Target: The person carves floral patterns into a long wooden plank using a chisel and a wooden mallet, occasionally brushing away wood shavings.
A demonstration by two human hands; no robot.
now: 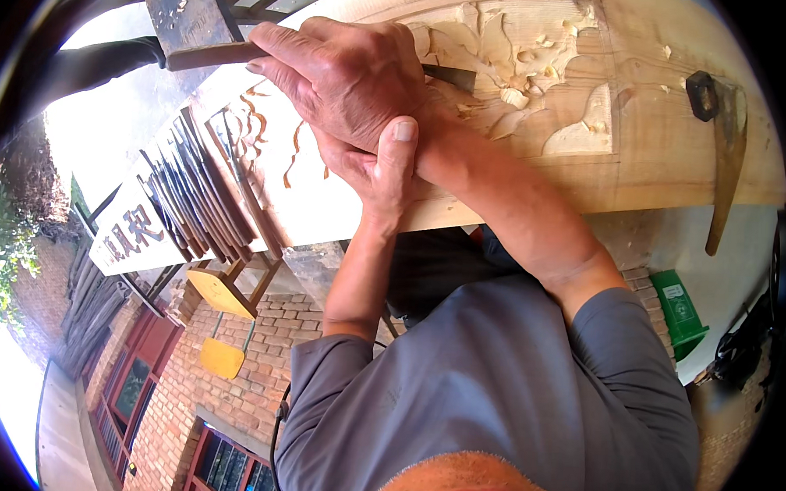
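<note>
My right hand (pixel 352 77) is closed, back upward, over the carved wooden panel's left end. A brown wooden bar (pixel 213 56) shows at its fingertips; whether this is a tool handle I cannot tell. From beside the wrist comes the flat metal blade of a chisel (pixel 453 77), pointing right toward the carving. My left hand (pixel 375 161) is underneath, its thumb lying across the right wrist and its other fingers mostly hidden. Both hands appear wrapped round the chisel. Loose shavings (pixel 513 97) lie over the carved recess of the pale wooden panel (pixel 651 156).
Several carving tools (pixel 198 184) lie side by side on the white surface to the left, near curled shavings (pixel 254 121). A tool with a dark faceted head (pixel 703 96) and wooden handle rests on the panel's right. Yellow chair (pixel 221 358) and green bin (pixel 678 315) stand below.
</note>
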